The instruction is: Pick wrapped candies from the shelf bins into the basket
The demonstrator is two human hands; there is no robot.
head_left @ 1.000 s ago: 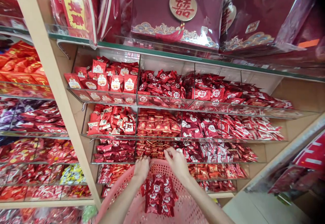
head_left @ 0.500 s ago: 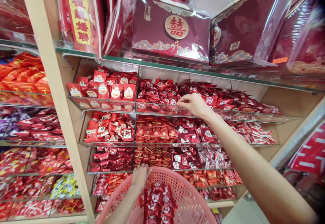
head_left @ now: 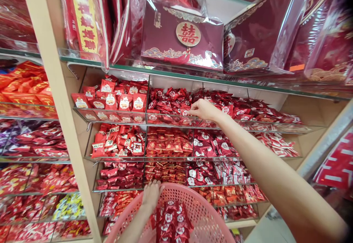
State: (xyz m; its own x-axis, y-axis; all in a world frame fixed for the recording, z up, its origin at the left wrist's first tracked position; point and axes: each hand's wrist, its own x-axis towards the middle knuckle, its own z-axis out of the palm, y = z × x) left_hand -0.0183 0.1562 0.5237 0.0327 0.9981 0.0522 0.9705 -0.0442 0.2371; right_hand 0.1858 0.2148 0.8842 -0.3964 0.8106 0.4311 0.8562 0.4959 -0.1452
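Note:
My left hand (head_left: 152, 194) curls over the near-left rim of a pink perforated plastic basket (head_left: 209, 213), gripping it. Inside the basket lie several dark red candy packets (head_left: 171, 219) with white round labels, lined up in rows. My right hand (head_left: 204, 110) reaches to the upper candy shelf. Its thumb and forefinger are pinched together at the edge of a dark red candy packet (head_left: 184, 112) with a white round label, at the front of a compartment. The other fingers are folded, and the exact contact is small in view.
Stepped glass-fronted shelves (head_left: 165, 120) hold small red packets in divided compartments. Above, a glass shelf (head_left: 165, 69) bears maroon gift boxes (head_left: 165, 33) in clear wrap. A wooden upright (head_left: 55, 88) separates a second candy rack at left. Red fabric (head_left: 335, 162) hangs at right.
The view has shifted slightly. My right hand stays at the same compartment, its fingertips beside the labelled packet, with the wrist a little lower. My left hand keeps its place on the basket rim.

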